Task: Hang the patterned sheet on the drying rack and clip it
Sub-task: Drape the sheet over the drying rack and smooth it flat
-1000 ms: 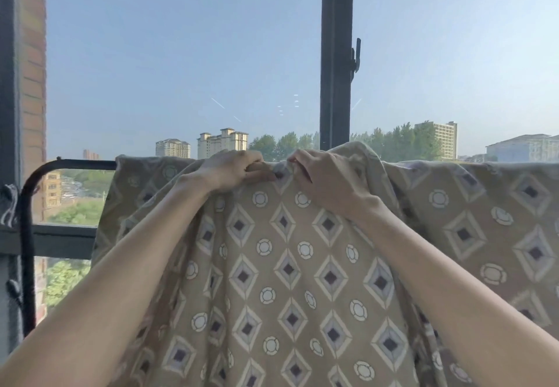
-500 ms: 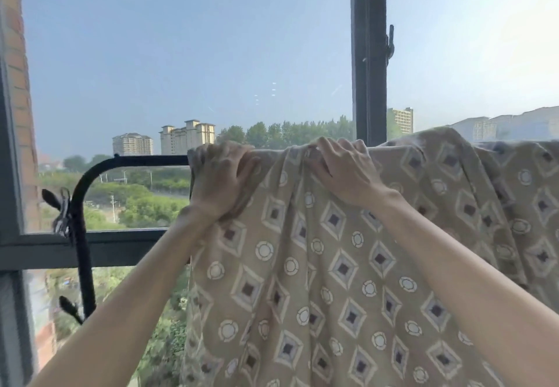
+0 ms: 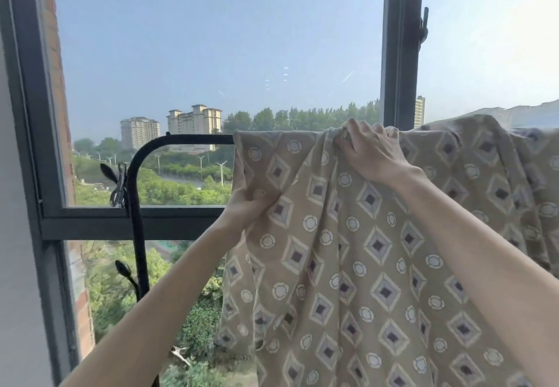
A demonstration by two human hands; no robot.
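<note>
The tan patterned sheet (image 3: 348, 265), printed with diamonds and circles, hangs over the top bar of the black metal drying rack (image 3: 193, 139) in front of the window. My left hand (image 3: 246, 205) pinches the sheet's left edge a little below the bar. My right hand (image 3: 369, 152) grips bunched fabric right at the bar. A clip (image 3: 118, 187) is clamped on the rack's curved left upright, left of both hands. The bar's right part is hidden under the sheet.
A dark window frame (image 3: 136, 220) runs behind the rack, with a vertical mullion and its handle (image 3: 423, 28) at upper right. A brick wall edge (image 3: 57, 69) stands at the left. A leaf-shaped hook (image 3: 124, 270) juts from the rack's upright lower down.
My left hand slid down from the bar along the sheet's left edge. The sheet's edge now sits further right on the bar, leaving more bare rack. The view has swung left.
</note>
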